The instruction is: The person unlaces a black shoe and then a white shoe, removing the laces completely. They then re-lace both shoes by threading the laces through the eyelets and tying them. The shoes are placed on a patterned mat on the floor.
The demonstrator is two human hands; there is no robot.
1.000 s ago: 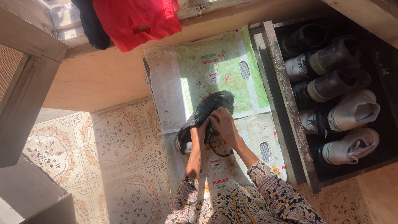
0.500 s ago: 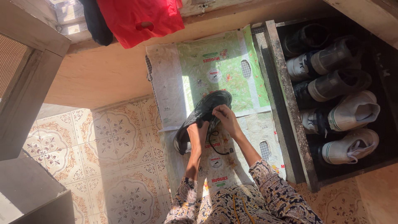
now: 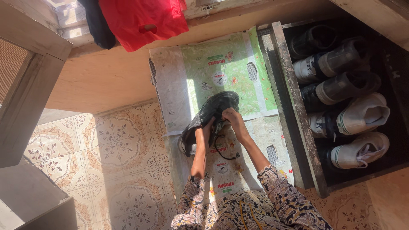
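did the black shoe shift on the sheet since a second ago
No, not that shows. The black shoe lies with its toe on the green sheet as before, both hands at its laces; small offsets match the camera.

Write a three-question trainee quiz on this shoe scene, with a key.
1. True or false: both hands rest on the black shoe.
2. What lies under the shoe? A) bare tile B) flattened printed packaging C) a towel
3. What colour is the bag hanging at the top?

Key: 1 true: the left hand and the right hand are at its laces. 2 B. 3 red.
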